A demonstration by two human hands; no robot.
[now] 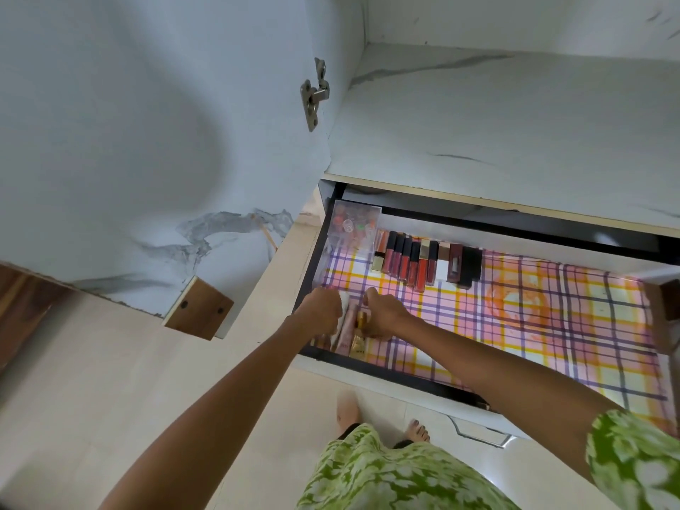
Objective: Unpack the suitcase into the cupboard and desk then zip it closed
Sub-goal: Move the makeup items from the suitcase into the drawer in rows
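Reaching down into the front left corner of an open drawer (368,373), both of the person's hands are working over a small cluster of cosmetic tubes (349,331). The left hand (321,311) is curling its fingers around a white tube (344,307) at the left edge of the cluster, gripping it. The right hand (384,314) is lying just beside it with its fingers bent down over a gold-capped tube (361,320); whether they are actually clamping that tube or only resting on it cannot be told from this angle. The tubes are lying on a plaid liner (552,325) of pink, purple and yellow that is covering the drawer floor. Further back, a row of lip glosses (408,261) is lining up along the rear wall, and a clear plastic box (355,228) holding small colourful items is sitting in the back left corner. A white marble-patterned shelf (515,123) is overhanging the drawer, and an open cupboard door (147,141) with a metal hinge (314,93) is standing to the left. A suitcase is not showing in this view.
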